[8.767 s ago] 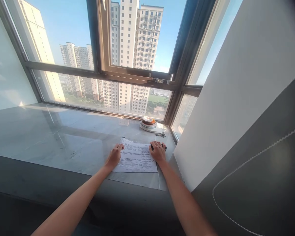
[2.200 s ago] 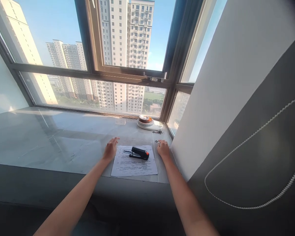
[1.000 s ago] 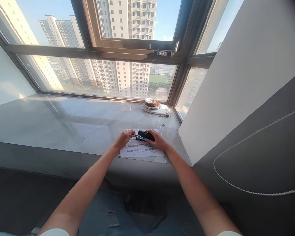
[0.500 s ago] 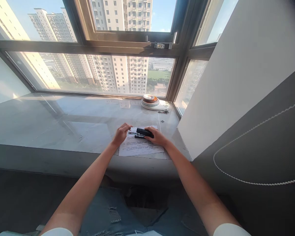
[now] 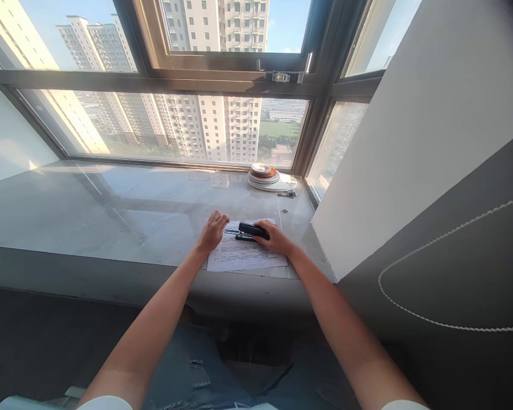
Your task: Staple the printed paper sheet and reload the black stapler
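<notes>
Head view: a black stapler (image 5: 252,230) sits over printed paper (image 5: 239,257) near the front edge of a glossy gray windowsill (image 5: 154,213), its dark top raised from the base and a slim silvery rail jutting from its front. The right hand (image 5: 274,236) curls around its rear; the left hand (image 5: 212,231), fingers bunched, hovers just beside the rail, its grip unclear.

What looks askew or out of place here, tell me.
The stapler in the right hand looks pulled open: its metal rail juts out one end. A small dark bit, too tiny to identify, lies loose on the sill.
</notes>
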{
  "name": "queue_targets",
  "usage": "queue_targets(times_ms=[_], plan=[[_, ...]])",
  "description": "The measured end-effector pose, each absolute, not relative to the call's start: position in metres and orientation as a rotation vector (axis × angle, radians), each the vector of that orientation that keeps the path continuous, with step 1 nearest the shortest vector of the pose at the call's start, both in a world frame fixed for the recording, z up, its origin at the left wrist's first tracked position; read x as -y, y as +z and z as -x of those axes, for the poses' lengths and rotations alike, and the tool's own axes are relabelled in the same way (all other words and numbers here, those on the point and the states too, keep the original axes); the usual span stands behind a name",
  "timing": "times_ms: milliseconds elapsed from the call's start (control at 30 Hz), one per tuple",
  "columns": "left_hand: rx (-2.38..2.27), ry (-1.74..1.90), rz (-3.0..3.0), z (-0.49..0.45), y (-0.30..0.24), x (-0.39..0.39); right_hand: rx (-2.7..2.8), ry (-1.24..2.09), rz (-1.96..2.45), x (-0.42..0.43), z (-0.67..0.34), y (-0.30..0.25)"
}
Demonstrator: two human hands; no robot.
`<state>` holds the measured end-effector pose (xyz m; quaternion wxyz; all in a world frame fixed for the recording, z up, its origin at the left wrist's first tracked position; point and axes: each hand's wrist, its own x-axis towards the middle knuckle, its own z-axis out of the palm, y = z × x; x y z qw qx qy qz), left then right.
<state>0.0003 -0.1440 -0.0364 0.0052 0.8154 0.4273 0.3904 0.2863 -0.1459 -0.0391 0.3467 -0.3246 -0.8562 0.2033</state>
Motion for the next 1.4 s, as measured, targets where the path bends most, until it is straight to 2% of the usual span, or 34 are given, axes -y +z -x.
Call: queue_targets(times_ms=[800, 1100, 1400], plan=[[-1.052, 1.222, -2.414, 0.000, -0.030, 0.152, 2.244, 0.569, 0.865, 0.146, -0.287, -0.037], [-1.070, 1.116, -2.469, 0.005, -0.046, 0.136, 2.247, 0.561, 0.855, 0.145, -0.287, -0.038], [-1.027, 0.943, -2.571, 0.002, -0.039, 0.140, 2.233, 0.570, 0.864, 0.142, -0.287, -0.043]])
